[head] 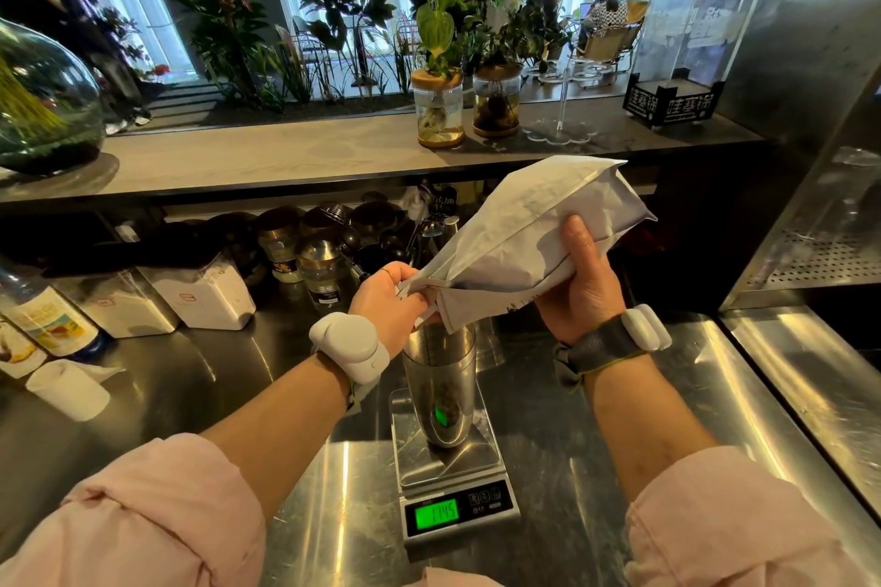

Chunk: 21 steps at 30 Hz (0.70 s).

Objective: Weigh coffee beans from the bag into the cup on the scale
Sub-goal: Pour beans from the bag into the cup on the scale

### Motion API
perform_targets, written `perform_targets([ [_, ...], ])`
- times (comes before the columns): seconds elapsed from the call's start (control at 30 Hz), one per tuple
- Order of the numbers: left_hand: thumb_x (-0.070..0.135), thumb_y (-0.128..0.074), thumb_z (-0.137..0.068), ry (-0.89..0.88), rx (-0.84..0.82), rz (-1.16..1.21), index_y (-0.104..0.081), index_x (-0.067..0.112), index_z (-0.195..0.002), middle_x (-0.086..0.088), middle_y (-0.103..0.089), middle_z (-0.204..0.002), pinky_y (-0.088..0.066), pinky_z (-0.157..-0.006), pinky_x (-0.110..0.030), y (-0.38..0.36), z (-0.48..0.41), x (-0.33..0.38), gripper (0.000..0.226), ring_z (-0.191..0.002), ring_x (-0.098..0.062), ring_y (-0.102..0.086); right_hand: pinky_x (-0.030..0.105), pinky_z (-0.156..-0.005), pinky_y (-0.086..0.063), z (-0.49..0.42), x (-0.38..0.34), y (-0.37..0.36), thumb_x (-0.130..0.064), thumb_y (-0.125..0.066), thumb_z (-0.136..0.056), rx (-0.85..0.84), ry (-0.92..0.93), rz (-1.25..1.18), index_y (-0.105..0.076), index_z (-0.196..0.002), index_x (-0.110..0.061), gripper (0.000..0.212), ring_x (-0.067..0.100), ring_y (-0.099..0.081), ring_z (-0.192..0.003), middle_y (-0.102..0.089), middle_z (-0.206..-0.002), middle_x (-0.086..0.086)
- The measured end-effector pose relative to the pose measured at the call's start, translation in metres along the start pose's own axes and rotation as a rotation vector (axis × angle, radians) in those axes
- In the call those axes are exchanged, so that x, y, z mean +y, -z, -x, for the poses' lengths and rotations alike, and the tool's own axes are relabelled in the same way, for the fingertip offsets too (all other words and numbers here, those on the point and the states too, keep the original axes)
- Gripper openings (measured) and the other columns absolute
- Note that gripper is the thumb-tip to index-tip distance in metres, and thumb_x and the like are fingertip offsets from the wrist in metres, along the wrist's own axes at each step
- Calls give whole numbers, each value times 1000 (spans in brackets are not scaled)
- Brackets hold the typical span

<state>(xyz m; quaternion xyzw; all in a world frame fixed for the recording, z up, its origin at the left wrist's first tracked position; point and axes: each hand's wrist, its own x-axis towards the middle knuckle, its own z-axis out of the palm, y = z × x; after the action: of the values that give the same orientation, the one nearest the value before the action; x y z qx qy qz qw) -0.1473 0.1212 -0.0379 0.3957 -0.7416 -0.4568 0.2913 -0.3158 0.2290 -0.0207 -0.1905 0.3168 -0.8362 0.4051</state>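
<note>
A white paper coffee bag [524, 234] is tilted mouth-down over a tall steel cup [439, 388]. My left hand [388, 300] pinches the bag's open mouth just above the cup's rim. My right hand [579, 286] grips the bag from below near its middle, holding its closed end raised to the right. The cup stands on a steel scale [453, 467] whose green display [436, 512] reads about 114.5. Dark beans show faintly inside the cup.
White lidded containers [200, 296], jars and bottles [52, 324] crowd the steel counter at the left and back. A raised shelf [286, 157] holds plant jars [437, 110] and a glass bowl. A steel unit [810, 253] stands at the right.
</note>
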Motion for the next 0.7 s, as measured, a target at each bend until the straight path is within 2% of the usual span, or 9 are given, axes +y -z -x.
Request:
perform_targets([
  [0.07, 16, -61, -86, -17, -19, -1, -59, 33, -88, 5, -66, -88, -54, -59, -19, 1, 1, 0, 18, -80, -11, -64, 61, -105, -40, -1, -1, 1, -27, -59, -79, -8, 3, -2, -38, -144, -9, 71, 32, -58, -113, -61, -119, 13],
  [0.13, 18, -60, -87, -48, -34, -21, -59, 38, -89, 11, -66, -85, -50, -52, -11, 2, 3, 1, 20, -77, -6, -64, 60, -105, -40, -2, -1, 1, -26, -57, -79, -13, 8, -4, -38, -144, -9, 70, 32, -58, -113, -61, -119, 12],
  [0.23, 16, -59, -88, -55, -30, -28, -63, 32, -94, 6, -67, -85, -51, -61, -18, 2, 3, 0, 17, -78, -10, -64, 59, -104, -42, -2, 0, 1, -26, -58, -79, -29, 11, -2, -37, -145, -9, 71, 31, -58, -112, -61, -117, 12],
  [0.3, 15, -59, -88, -52, -29, -42, -63, 25, -99, 4, -67, -86, -51, -65, -21, 2, 3, 0, 15, -81, -13, -64, 57, -102, -44, -1, 0, 0, -28, -65, -76, -33, 16, 0, -38, -144, -8, 75, 31, -58, -112, -61, -117, 12],
  [0.4, 14, -58, -89, -56, -13, -65, -61, 27, -93, 8, -64, -80, -47, -59, -17, 2, 5, 2, 13, -76, -10, -62, 52, -98, -48, 2, -2, -4, -38, -88, -53, -38, 19, -2, -42, -139, -9, 102, 30, -59, -110, -61, -118, 13],
  [0.53, 12, -57, -89, -61, 2, -92, -60, 26, -90, 7, -63, -77, -45, -56, -16, 2, 6, 6, 14, -72, -8, -60, 53, -99, -47, 4, -3, -7, -39, -88, -52, -42, 21, 0, -40, -141, -8, 105, 30, -59, -110, -62, -117, 12],
  [0.63, 12, -57, -89, -63, 7, -84, -60, 25, -91, 9, -61, -76, -43, -47, -6, 3, 7, 8, 13, -68, -5, -58, 58, -104, -42, 3, -3, -5, -28, -73, -69, -49, 22, -7, -39, -143, -7, 84, 32, -58, -113, -61, -118, 13],
  [0.7, 12, -58, -89, -74, 15, -74, -60, 25, -90, 12, -59, -73, -41, -43, -1, 3, 8, 10, 14, -65, -3, -56, 58, -105, -41, 2, -4, -4, -28, -69, -73, -38, 13, -1, -39, -143, -7, 80, 33, -57, -115, -60, -121, 14],
])
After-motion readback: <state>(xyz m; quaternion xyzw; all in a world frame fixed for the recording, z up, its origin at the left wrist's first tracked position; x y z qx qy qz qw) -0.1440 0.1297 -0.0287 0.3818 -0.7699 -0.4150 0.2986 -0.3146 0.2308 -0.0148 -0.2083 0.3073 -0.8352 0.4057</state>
